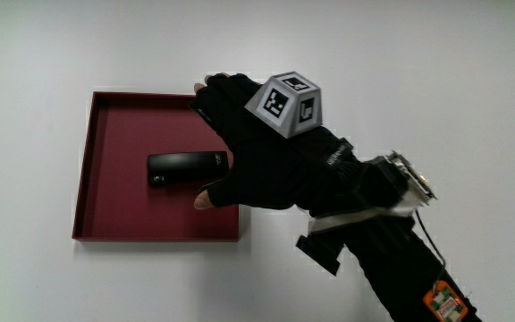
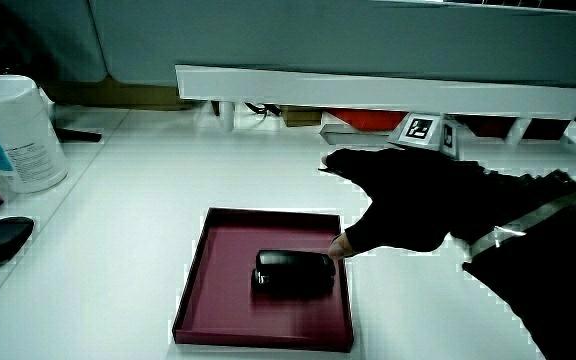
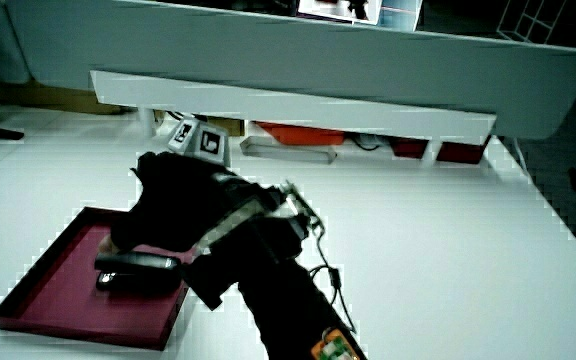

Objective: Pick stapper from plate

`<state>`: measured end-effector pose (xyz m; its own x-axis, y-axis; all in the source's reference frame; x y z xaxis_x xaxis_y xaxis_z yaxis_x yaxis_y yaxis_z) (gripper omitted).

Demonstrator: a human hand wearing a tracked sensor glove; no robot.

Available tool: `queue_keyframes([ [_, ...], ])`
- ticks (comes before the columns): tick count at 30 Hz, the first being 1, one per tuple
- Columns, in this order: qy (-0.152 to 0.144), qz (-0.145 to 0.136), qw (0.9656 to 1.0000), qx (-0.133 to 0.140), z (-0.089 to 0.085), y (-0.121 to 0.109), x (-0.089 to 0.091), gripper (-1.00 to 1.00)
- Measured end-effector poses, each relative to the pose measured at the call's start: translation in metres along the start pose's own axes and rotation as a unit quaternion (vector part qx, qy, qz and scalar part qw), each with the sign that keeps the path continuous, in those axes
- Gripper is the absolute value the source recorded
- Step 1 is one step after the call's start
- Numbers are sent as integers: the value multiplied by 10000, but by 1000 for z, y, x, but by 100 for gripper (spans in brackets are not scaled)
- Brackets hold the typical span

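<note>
The black-gloved hand (image 1: 244,148) is closing, not yet gripping, around the black oblong stapler (image 1: 186,168), lying unlifted in the dark red square tray (image 1: 105,228).

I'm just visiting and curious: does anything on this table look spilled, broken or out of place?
Nothing stands out. The black stapler lies flat in the shallow dark red square tray, and the black-gloved hand reaches over one end of it. No spill or damage shows.

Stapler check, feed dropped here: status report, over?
Hand open over tray, thumb at stapler. Black stapler flat in dark red square tray, not lifted. Nothing in the way.
</note>
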<state>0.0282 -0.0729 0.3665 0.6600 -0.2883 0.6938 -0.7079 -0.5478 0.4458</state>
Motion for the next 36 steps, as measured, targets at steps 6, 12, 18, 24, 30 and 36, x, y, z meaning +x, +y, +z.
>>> queue_keyframes([
  [6,-20,-248,9996,-108,-11,21,13,0],
  [12,7,-402,9991,-124,-24,39,25,0],
  [18,41,-496,9983,-291,-49,62,36,0],
  [24,54,-568,9972,-493,-65,76,41,0],
  [30,24,-623,9965,-551,-78,88,46,0],
  [36,242,-639,9958,-609,-90,97,56,0],
])
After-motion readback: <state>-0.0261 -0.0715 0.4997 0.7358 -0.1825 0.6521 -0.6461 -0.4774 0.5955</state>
